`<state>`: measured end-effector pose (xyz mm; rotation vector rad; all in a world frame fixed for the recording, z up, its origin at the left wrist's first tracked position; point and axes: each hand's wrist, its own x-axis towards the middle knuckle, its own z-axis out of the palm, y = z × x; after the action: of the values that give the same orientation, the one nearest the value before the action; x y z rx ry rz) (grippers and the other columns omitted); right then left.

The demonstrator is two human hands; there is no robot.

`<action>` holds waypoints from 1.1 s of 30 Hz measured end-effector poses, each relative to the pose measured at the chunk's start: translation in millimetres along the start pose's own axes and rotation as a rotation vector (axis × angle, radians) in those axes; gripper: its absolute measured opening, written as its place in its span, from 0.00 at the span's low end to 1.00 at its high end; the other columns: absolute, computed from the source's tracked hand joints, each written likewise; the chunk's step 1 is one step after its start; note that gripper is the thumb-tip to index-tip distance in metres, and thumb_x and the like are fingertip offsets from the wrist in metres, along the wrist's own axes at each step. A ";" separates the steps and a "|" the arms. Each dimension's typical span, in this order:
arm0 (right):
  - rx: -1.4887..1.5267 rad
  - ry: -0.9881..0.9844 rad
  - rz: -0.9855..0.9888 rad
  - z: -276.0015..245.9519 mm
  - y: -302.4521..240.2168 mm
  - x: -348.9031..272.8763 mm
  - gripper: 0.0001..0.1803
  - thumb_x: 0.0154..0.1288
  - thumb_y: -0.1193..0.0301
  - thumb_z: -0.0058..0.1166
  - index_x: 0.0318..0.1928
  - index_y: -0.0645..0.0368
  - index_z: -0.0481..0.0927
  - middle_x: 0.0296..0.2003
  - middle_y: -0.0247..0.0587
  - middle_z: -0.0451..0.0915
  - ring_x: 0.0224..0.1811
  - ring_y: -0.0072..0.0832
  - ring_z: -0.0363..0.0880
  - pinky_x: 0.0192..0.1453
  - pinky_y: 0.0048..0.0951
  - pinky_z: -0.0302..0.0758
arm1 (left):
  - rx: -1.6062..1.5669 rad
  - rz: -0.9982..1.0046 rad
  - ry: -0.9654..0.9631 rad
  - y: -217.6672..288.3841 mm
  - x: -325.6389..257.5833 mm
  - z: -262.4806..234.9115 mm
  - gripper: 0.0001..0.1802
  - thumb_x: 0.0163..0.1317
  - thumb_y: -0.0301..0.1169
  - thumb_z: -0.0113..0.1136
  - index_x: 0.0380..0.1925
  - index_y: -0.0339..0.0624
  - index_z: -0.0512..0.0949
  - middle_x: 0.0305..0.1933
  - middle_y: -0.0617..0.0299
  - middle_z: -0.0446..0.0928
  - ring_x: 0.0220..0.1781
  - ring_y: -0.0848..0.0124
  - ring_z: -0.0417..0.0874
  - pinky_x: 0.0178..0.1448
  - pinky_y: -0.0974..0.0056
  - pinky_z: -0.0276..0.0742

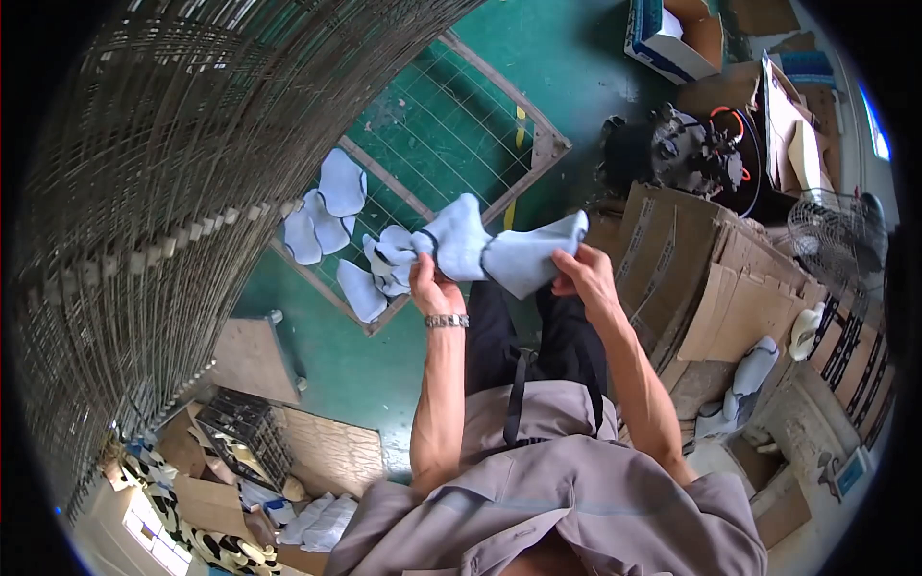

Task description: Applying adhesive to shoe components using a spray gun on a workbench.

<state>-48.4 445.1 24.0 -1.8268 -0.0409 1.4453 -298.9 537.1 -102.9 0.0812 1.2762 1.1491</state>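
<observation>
Between my two hands stretches a strip of light blue socks (459, 240), with a dark band around its middle where two sock pieces seem joined. My left hand (437, 286), a metal watch on its wrist, is closed on the left end by another dark band. Thumb and fingers of my right hand (584, 276) pinch the right end near its dark-edged opening. More light blue socks (386, 257) bunch up just left of my left hand; whether they join the held strip I cannot tell. Farther left, several similar socks (341, 184) lie on a wire-mesh frame.
The mesh frame (490, 69) lies over a green floor (538, 38). At left rises a tall wall of hanging wires or rods (182, 125). Cardboard boxes (672, 259), a wire-caged fan (834, 235) and dark machinery (687, 149) crowd the right. A black crate (245, 432) stands lower left.
</observation>
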 end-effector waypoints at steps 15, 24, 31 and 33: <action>-0.599 -0.166 -0.506 119.4 -48.3 579.1 0.17 0.62 0.61 0.60 0.31 0.67 0.86 0.28 0.57 0.87 0.31 0.44 0.90 0.39 0.44 0.85 | -0.201 0.271 -0.006 -172.7 475.9 44.2 0.27 0.68 0.42 0.66 0.59 0.33 0.77 0.63 0.46 0.80 0.66 0.53 0.80 0.73 0.49 0.76; -1.041 -0.218 -1.245 225.9 145.3 705.6 0.39 0.61 0.72 0.60 0.74 0.46 0.67 0.76 0.42 0.64 0.76 0.50 0.64 0.74 0.46 0.71 | -0.007 -0.070 0.076 -306.3 630.9 -11.5 0.18 0.79 0.45 0.53 0.52 0.44 0.79 0.46 0.61 0.82 0.52 0.61 0.82 0.62 0.51 0.80; -1.386 -0.330 -0.932 235.4 203.7 754.4 0.29 0.75 0.62 0.49 0.75 0.34 0.70 0.81 0.24 0.55 0.82 0.39 0.56 0.82 0.45 0.58 | -0.152 -0.312 -0.034 -290.7 553.3 -6.5 0.60 0.65 0.56 0.69 0.80 0.33 0.43 0.80 0.56 0.56 0.78 0.55 0.61 0.80 0.35 0.59; -1.412 -0.322 -0.884 257.2 202.3 744.4 0.31 0.76 0.63 0.47 0.78 0.37 0.64 0.81 0.24 0.56 0.82 0.39 0.57 0.81 0.46 0.59 | 0.125 -0.333 0.012 -261.2 529.9 -24.1 0.56 0.66 0.54 0.68 0.80 0.36 0.47 0.76 0.52 0.60 0.76 0.56 0.64 0.80 0.36 0.60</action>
<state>-88.9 800.0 -706.5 -1.9565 -2.1684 0.9708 -232.3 769.5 -642.4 -0.0445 1.3145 0.7858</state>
